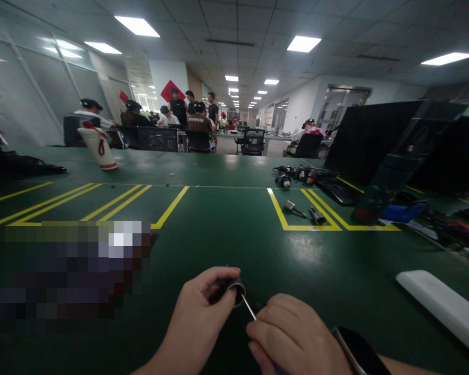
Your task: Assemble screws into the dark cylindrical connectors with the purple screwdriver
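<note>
My left hand [197, 315] is closed around a small dark hollow cylinder [240, 288], its round open end turned toward me and to the right. Pinched in my right hand [293, 333] is a screwdriver with a thin metal shaft [249, 307]. The shaft's tip meets the cylinder's open mouth; whether it touches anything inside I cannot tell. Most of the screwdriver's handle is hidden by my fingers. A tiny dark piece [257, 305] lies on the green table beside the shaft. On my right wrist is a watch [357, 349].
Two metal parts, one with a shaft [295, 209] and a cylinder [317, 215], lie inside yellow tape lines. Behind them are several dark parts [284, 180]. A white bar [441, 302] and a dark bottle [389, 182] stand right. A paper cup [101, 148] is at far left; pixelation covers the near left.
</note>
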`<state>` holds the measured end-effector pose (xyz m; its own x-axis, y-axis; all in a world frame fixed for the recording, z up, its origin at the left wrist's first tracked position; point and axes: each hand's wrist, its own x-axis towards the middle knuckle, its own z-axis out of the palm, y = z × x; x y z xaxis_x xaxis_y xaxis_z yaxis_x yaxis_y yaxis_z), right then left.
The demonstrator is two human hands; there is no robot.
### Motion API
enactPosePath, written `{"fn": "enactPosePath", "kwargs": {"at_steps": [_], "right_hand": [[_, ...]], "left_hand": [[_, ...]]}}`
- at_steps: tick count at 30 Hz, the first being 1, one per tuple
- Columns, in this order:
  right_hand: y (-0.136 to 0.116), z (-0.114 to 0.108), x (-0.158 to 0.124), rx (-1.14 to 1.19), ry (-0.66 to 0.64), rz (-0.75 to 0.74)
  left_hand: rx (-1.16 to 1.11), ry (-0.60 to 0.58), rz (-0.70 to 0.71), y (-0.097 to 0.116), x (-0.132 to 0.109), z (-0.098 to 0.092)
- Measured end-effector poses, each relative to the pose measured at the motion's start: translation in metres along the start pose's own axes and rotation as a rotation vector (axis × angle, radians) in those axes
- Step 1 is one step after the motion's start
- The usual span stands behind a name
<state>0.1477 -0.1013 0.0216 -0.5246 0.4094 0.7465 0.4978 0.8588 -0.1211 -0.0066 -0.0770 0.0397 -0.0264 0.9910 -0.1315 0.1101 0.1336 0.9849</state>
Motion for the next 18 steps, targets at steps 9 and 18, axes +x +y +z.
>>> {"fn": "enactPosePath", "kwargs": {"at_steps": [9,18], "right_hand": [[-0.0003,-0.0003,0.0001,-0.023,-0.008,0.007],[0.0010,0.0016,-0.0009,0.008,-0.014,-0.021]], "left_hand": [[0.024,-0.003,0.001,-0.0006,0.0007,-0.0003],[0.024,-0.001,0.014,-0.0014,0.0003,-0.0009]]}}
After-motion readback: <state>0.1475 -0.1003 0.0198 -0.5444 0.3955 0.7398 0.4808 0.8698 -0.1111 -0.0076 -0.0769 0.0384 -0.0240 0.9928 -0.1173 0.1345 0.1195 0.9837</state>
